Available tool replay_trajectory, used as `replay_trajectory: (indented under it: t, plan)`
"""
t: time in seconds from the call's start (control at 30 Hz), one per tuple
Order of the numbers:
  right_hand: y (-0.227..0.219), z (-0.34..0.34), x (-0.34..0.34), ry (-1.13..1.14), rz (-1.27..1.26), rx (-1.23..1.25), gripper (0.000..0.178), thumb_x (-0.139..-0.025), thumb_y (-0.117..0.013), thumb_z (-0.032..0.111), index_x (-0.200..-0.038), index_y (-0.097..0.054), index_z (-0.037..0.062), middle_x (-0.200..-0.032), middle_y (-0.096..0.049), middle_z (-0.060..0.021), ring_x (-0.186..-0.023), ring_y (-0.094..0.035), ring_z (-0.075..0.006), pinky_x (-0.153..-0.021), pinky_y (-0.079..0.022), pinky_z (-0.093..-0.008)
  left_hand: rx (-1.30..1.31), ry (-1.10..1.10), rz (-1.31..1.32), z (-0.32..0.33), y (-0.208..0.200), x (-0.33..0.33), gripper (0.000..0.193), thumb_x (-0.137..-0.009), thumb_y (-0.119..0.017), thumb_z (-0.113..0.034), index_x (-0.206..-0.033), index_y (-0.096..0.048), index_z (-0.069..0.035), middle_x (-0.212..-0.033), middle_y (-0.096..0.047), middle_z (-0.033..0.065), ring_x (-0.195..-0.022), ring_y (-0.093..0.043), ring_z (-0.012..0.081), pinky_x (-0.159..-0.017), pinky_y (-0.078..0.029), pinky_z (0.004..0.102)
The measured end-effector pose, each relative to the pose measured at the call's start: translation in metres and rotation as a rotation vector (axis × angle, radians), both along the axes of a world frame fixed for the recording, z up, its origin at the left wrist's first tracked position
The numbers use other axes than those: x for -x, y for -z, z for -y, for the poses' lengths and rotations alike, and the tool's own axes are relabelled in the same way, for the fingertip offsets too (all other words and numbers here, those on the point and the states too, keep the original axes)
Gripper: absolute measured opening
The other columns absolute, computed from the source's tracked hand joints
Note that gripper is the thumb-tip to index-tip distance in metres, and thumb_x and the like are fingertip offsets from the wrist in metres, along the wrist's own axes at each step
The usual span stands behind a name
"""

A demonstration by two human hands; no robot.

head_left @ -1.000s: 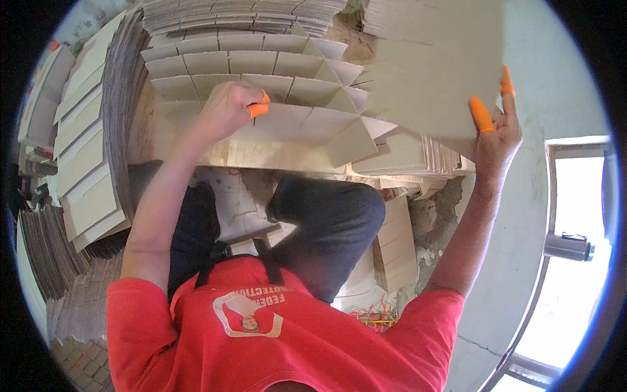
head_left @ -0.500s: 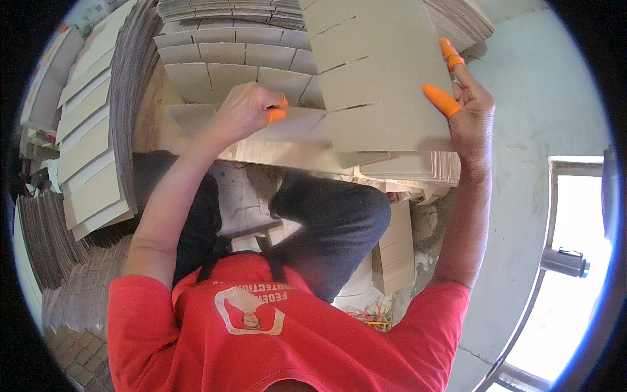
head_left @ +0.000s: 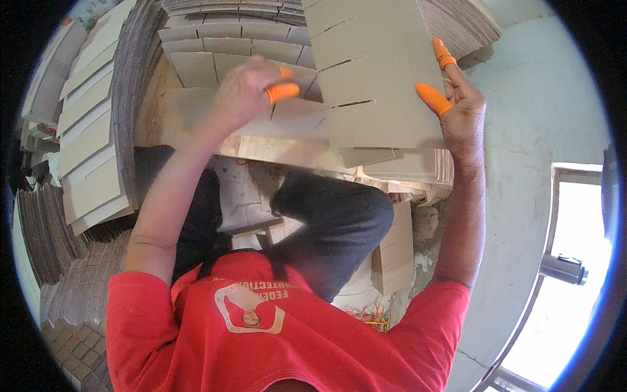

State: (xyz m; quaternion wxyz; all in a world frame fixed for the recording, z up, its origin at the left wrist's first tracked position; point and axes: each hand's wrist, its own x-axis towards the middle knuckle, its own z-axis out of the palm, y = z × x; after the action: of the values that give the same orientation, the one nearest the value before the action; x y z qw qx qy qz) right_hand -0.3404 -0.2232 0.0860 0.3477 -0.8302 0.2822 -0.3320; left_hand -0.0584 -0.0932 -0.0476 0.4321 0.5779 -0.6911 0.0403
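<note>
My right hand [head_left: 467,114] grips the right edge of a large slotted cardboard sheet [head_left: 385,78], its thumb lying on top. Orange finger covers sit on the thumb and a finger; some fingers are partly hidden. Slits run in from the sheet's left edge. My left hand [head_left: 248,91], smeared by motion, has curled fingers with orange covers at the upper edge of the nearest cardboard strip [head_left: 297,121]. That strip is blurred too and meets the sheet's left edge. Behind it, several upright slotted strips [head_left: 225,46] stand in rows.
Tall stacks of slotted cardboard [head_left: 95,130] stand at the left, with more stacked cardboard [head_left: 460,29] at the back right. Below the sheet lies another cardboard pile [head_left: 411,164]. A pale wall [head_left: 522,130] rises on the right. My knees are under the wooden work surface's edge [head_left: 281,151].
My left hand has moved slightly away from me, and the nearest strip has shifted upward with it. My right hand and the large sheet have shifted slightly left.
</note>
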Motion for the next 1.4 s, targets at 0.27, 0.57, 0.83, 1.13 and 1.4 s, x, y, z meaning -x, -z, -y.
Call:
replay_trajectory:
  t: [0.27, 0.57, 0.83, 1.13, 1.4]
  plan:
    - [0.012, -0.004, -0.006, 0.023, -0.149, 0.138, 0.074, -0.075, -0.077, -0.003, -0.142, -0.047, 0.0029, -0.105, -0.05, 0.0119, -0.069, -0.032, -0.0062, -0.068, -0.032, -0.0149, -0.274, -0.108, 0.064, 0.024, 0.011, -0.034, 0.014, -0.078, -0.072, -0.015, -0.076, -0.064, -0.003, -0.072, -0.062, 0.018, -0.07, -0.06, 0.0381, -0.062, -0.048, 0.0464]
    - [0.014, -0.005, -0.004, 0.015, -0.156, 0.153, 0.07, -0.079, -0.077, 0.006, -0.142, -0.047, 0.0036, -0.118, -0.062, -0.0019, -0.094, -0.052, -0.0078, -0.088, -0.044, -0.0231, -0.336, -0.027, 0.114, 0.044, 0.001, -0.06, 0.014, -0.079, -0.068, -0.016, -0.075, -0.063, -0.003, -0.07, -0.062, 0.0178, -0.071, -0.062, 0.0374, -0.061, -0.048, 0.0456]
    - [0.013, -0.013, -0.004, 0.047, -0.301, 0.258, 0.07, -0.079, -0.077, 0.005, -0.142, -0.048, 0.0056, -0.104, -0.062, 0.0004, -0.084, -0.043, -0.0101, -0.078, -0.039, -0.0233, -0.367, -0.33, 0.455, 0.12, 0.01, -0.108, 0.031, -0.078, -0.074, -0.018, -0.108, -0.068, -0.01, -0.101, -0.068, 0.0143, -0.091, -0.066, 0.035, -0.078, -0.053, 0.0417]
    - [0.032, 0.002, -0.017, -0.091, -0.376, 0.156, 0.066, -0.076, -0.078, 0.003, -0.136, -0.051, 0.002, -0.078, -0.053, -0.0045, -0.069, -0.043, -0.0118, -0.063, -0.042, -0.025, -0.459, -0.275, 0.254, 0.121, 0.008, -0.097, 0.017, -0.072, -0.076, -0.012, -0.078, -0.064, -0.002, -0.083, -0.064, 0.0186, -0.084, -0.064, 0.0392, -0.069, -0.05, 0.0477]
    - [0.054, -0.013, -0.044, -0.206, -0.47, 0.192, 0.06, -0.079, -0.076, 0.003, -0.132, -0.049, -0.0006, -0.074, -0.038, -0.0069, -0.067, -0.033, -0.0136, -0.058, -0.034, -0.0253, -0.327, -0.288, 0.254, 0.124, 0.026, -0.106, 0.013, -0.075, -0.073, -0.015, -0.078, -0.066, -0.004, -0.082, -0.064, 0.0182, -0.083, -0.065, 0.0389, -0.069, -0.051, 0.0475]
